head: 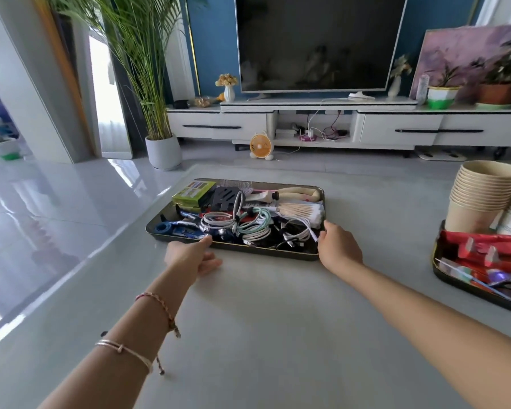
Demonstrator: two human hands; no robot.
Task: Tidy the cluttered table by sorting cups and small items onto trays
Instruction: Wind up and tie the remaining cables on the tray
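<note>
The tray (272,251) sat at the centre of the frame on the table (263,320), loaded with coiled cables (248,224), boxes and small items. It was judged rigid and moderately heavy, and likely to slide readily on the smooth top. The loose contents could shift if it were tilted, so a level hold at two spread points on the near rim is advised. The left hand (192,255) was at the near rim, left of centre, with the thumb on the rim and the fingers curled below it. The right hand (338,246) clasped the near right corner, fingers curled over the rim. Neither hand held anything else.
</note>
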